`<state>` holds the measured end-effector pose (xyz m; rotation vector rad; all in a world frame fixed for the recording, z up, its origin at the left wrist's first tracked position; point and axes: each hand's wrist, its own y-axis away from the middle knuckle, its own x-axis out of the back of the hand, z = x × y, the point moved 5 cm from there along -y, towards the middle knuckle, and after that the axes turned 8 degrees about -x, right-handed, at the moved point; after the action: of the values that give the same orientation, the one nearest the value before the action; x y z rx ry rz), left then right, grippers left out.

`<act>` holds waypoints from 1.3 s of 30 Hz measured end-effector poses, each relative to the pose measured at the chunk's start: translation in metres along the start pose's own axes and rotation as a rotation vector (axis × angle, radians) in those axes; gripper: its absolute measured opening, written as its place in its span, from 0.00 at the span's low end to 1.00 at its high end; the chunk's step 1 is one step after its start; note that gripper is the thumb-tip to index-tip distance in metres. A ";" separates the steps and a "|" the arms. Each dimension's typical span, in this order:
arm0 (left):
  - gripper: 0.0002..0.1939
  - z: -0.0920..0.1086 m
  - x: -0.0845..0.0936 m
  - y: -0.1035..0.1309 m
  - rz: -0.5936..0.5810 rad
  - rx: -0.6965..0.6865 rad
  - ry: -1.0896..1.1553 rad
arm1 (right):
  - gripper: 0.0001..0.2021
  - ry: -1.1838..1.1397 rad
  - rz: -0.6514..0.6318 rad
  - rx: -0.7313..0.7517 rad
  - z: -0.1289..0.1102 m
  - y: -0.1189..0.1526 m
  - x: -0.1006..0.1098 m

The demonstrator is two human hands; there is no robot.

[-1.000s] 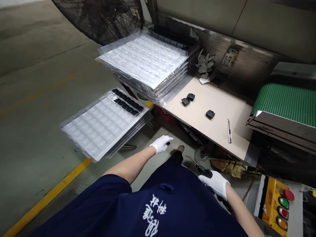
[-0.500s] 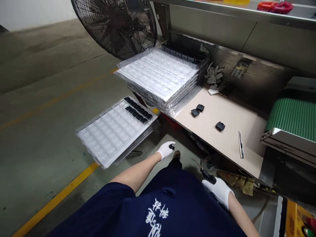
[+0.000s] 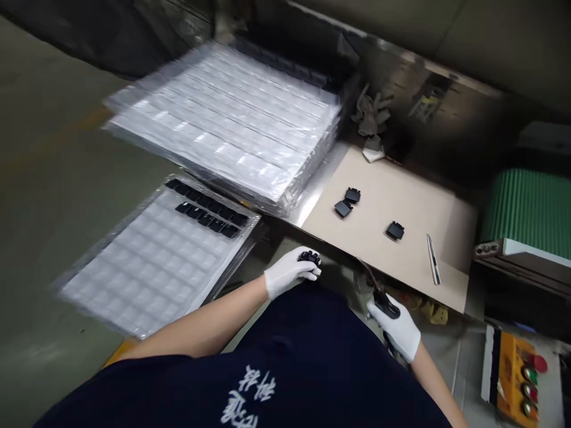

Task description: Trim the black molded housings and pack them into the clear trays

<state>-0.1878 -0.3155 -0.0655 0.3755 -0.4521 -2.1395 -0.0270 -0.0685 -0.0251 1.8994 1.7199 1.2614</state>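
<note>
My left hand (image 3: pixel 289 272), in a white glove, holds a small black part (image 3: pixel 309 257) in its fingers, near the front edge of the beige board (image 3: pixel 414 202). My right hand (image 3: pixel 397 326), also gloved, grips a black-handled tool (image 3: pixel 384 303) whose thin curved tip points up and left. On the board lie a pair of touching black pieces (image 3: pixel 343 208), a single black piece (image 3: pixel 395 230) and a slim silver knife (image 3: pixel 432 259). A clear tray (image 3: pixel 147 255) at the left holds two rows of black pieces along its far side.
A tall stack of clear trays (image 3: pixel 232 119) stands behind the lower one. Crumpled gloves (image 3: pixel 371 116) lie at the board's back. At the right are a green ribbed conveyor (image 3: pixel 530 208) and a yellow button box (image 3: pixel 513 374).
The view has shifted closer to the trays. My left hand has come up nearer the board with the black part. My right hand still holds the tool.
</note>
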 end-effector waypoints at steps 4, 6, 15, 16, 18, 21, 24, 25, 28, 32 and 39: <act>0.12 0.065 -0.038 0.035 -0.153 0.007 0.230 | 0.12 -0.312 0.109 0.238 -0.059 0.025 0.015; 0.11 0.093 -0.059 0.048 -0.212 0.029 0.319 | 0.12 -0.406 0.101 0.299 -0.077 0.034 0.022; 0.11 0.138 -0.130 0.072 -0.348 0.061 0.483 | 0.05 -0.517 0.045 0.408 -0.078 0.060 0.047; 0.11 0.138 -0.135 0.074 -0.352 0.058 0.472 | 0.04 -0.534 0.033 0.430 -0.075 0.062 0.049; 0.11 0.136 -0.144 0.077 -0.354 0.056 0.456 | 0.04 -0.557 0.011 0.453 -0.068 0.064 0.051; 0.13 0.135 -0.158 0.079 -0.347 0.032 0.462 | 0.05 -0.569 -0.002 0.441 -0.056 0.066 0.055; 0.14 0.132 -0.169 0.081 -0.331 0.019 0.457 | 0.06 -0.581 -0.007 0.430 -0.046 0.066 0.059; 0.15 0.131 -0.172 0.081 -0.322 0.020 0.450 | 0.06 -0.586 -0.007 0.428 -0.044 0.066 0.060; 0.14 0.129 -0.179 0.083 -0.296 0.015 0.437 | 0.06 -0.595 -0.008 0.422 -0.038 0.067 0.062; 0.13 0.129 -0.185 0.083 -0.290 -0.008 0.443 | 0.06 -0.600 -0.014 0.414 -0.036 0.067 0.065; 0.12 0.123 -0.188 0.083 -0.235 0.050 0.427 | 0.06 -0.560 -0.065 0.448 -0.041 0.064 0.071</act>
<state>-0.0762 -0.1826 0.0999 0.9298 -0.2229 -2.1917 -0.0217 -0.0333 0.0733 2.1302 1.8097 0.2672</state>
